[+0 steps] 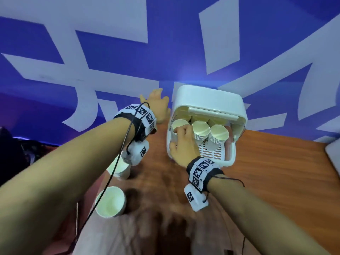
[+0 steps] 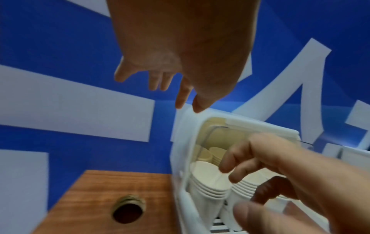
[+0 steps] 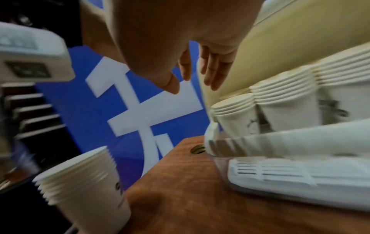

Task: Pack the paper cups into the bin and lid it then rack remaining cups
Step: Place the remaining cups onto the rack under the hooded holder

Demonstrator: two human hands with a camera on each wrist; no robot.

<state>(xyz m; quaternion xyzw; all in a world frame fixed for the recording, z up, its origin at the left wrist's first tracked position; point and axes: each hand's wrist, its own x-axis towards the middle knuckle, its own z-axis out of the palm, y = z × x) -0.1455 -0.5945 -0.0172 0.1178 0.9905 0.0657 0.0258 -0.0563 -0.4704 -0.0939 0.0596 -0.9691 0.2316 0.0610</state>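
Blue wall panelling with large white lettering (image 1: 117, 74) backs a reddish-brown wooden table (image 1: 276, 162) pierced by a round cable hole (image 2: 128, 210). On the table stands a white plastic bin (image 1: 170, 140) with a slatted floor; its white domed lid (image 1: 207, 100) is tipped up at the rear, leaving the mouth open toward the person. Stacks of white paper cups (image 1: 219, 135) stand upright inside, rims up, packed close together along the back and middle, presumably so that more will fit.

Right hand (image 1: 184, 144) reaches into the bin's left part, its fingers (image 2: 236, 158) curled over the rim of the leftmost cup stack (image 2: 208, 182). Whether they pinch the stack or merely rest on it cannot be told; the pose suggests a stack being seated or nudged against the wall.

Left hand (image 1: 158, 105) is raised beside the bin's left wall, holding nothing, its fingers (image 2: 158, 82) straight and slightly spread, tips close to the lid's left edge. It is probably placed to steady the bin or to bring the lid down.

Two further stacks of white paper cups (image 1: 110, 201) (image 1: 119, 168) stand on the table to the left, well apart from the bin, under the left forearm. Packing therefore looks unfinished, and lidding and racking remain.
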